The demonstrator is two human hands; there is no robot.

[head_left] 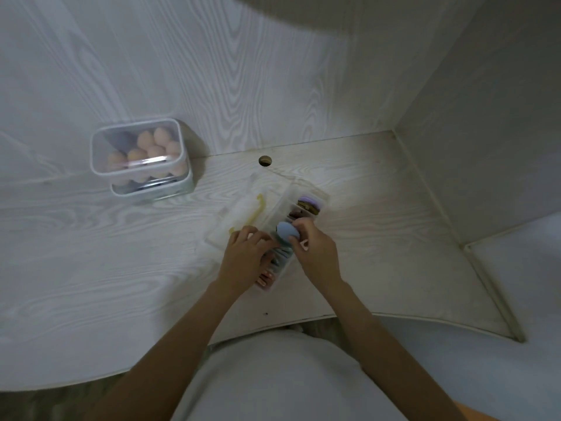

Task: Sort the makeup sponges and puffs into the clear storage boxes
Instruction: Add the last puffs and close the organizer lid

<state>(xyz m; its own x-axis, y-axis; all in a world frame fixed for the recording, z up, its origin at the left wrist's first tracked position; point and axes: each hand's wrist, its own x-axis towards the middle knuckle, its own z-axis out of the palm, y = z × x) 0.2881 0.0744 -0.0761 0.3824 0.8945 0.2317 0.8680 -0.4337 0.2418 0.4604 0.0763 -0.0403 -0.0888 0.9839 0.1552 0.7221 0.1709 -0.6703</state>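
Your right hand holds a blue puff. Its fingers are curled around the puff, just above the long box. Your left hand is right beside it, and its fingers touch the puff's left edge. They are bent, but you cannot tell if they grip anything.

The long box is clear and lies slanted on the white counter. Puffs stand in a row inside it. A purple puff sits at the far end, with a brown one just under it. Pink puffs sit at the near end, by your left wrist.

The box's clear lid lies flat just to the left, with a yellow strip on it.

Far off to the left are two stacked boxes with lids on. The top one is full of orange sponges.
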